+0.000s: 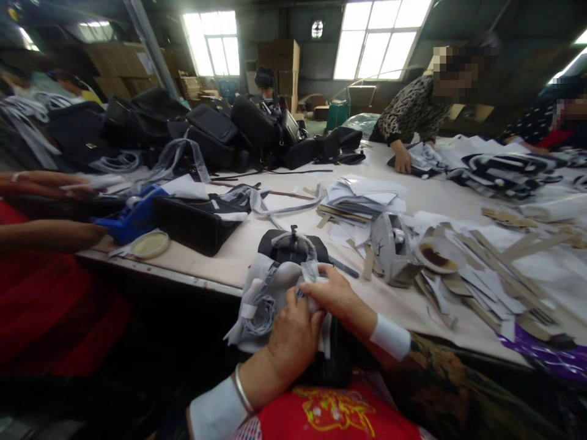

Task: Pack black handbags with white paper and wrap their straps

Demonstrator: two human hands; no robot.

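A black bag (266, 244) lies at the table's front edge, partly over my lap, with white wrapping sheet (293, 273) across it. Its curved handle (312, 252) is covered in translucent wrap. My right hand (339, 296) is closed on the wrapped handle's near end, thumb and fingers pinching it. My left hand (293, 333) is closed against the same spot, fingertips meeting the right ones; what lies under its fingers is partly hidden. Left of my hands, a coiled wrapped strap (260, 315) rests on the white sheet.
A grey tape dispenser (389, 250), a brown-stained dish (439, 255), cardboard strips (509, 281) and a paper stack (362, 195) are to the right. Leftward are a blue tape dispenser (131, 214), a co-worker's hands (59, 183) and piled black bags (215, 131). Another person (413, 116) works across.
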